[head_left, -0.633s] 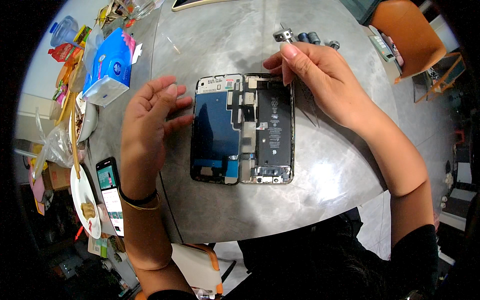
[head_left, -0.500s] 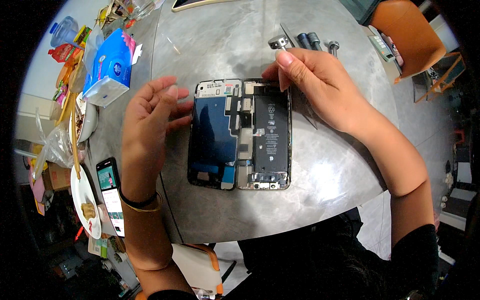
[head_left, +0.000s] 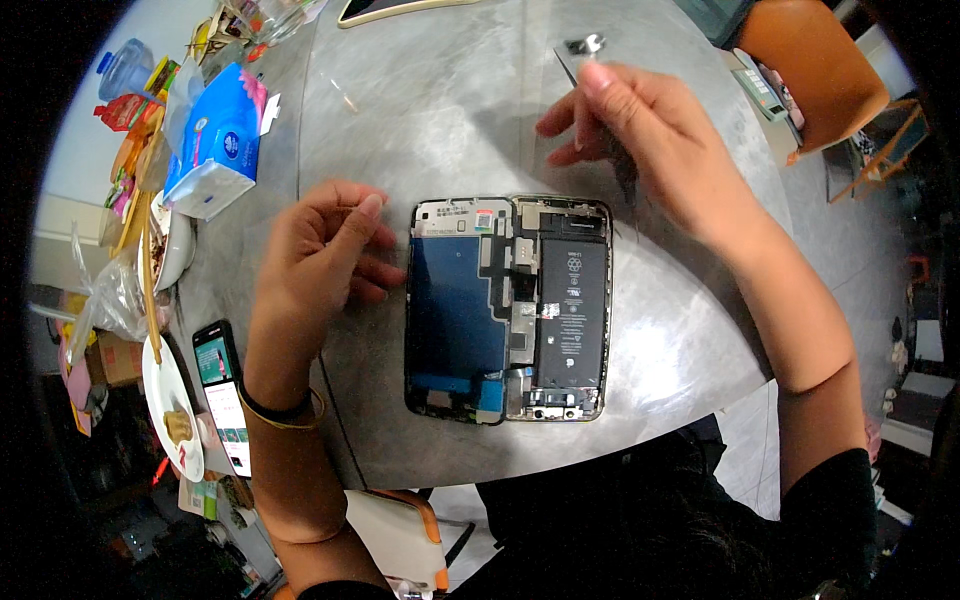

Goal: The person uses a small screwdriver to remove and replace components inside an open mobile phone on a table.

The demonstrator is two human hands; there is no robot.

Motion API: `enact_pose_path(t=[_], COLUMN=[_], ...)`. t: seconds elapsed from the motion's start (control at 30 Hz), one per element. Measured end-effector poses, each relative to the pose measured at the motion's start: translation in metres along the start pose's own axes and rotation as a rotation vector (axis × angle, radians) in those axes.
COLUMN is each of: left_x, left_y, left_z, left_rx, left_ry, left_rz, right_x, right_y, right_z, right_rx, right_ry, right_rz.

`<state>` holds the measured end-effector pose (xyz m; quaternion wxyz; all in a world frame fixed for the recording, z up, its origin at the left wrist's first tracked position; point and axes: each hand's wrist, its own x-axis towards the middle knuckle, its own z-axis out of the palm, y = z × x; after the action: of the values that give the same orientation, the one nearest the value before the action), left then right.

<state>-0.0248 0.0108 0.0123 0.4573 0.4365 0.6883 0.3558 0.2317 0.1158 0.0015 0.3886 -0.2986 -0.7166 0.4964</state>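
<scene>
An opened smartphone lies flat on the table in front of me. Its screen half (head_left: 455,310) is at the left, inner side up, and its body with a black battery (head_left: 572,320) is at the right. My left hand (head_left: 335,240) holds nothing; its loosely bent fingers are apart beside the phone's left edge. Above the phone's upper right corner, my right hand (head_left: 635,125) is closed on what looks like a small screwdriver (head_left: 592,44) with a round metal cap. The fingers hide most of its shaft.
Left of my arm lie another phone (head_left: 215,358) with a lit screen and a white plate (head_left: 160,385) with a bit of food. A blue tissue pack (head_left: 215,140) stands farther back. A brown chair (head_left: 815,60) is at the far right.
The opened phone has shifted toward me and slightly right. My right hand has lifted away from its top edge, up and rightward with the screwdriver. My left hand has moved slightly nearer me.
</scene>
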Motion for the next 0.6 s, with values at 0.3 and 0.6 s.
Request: enact_pose_path(t=[0.3,0.6], left_x=[0.008,0.013], left_y=[-0.014,-0.014], left_z=[-0.005,-0.017], left_rx=[0.012,-0.108], left_ry=[0.128,0.343], left_rz=[0.157,0.382], right_x=[0.009,0.008], right_y=[0.002,0.005], right_z=[-0.022,-0.025], right_rx=[0.23,0.213], right_ry=[0.135,0.272], right_rz=[-0.023,-0.111])
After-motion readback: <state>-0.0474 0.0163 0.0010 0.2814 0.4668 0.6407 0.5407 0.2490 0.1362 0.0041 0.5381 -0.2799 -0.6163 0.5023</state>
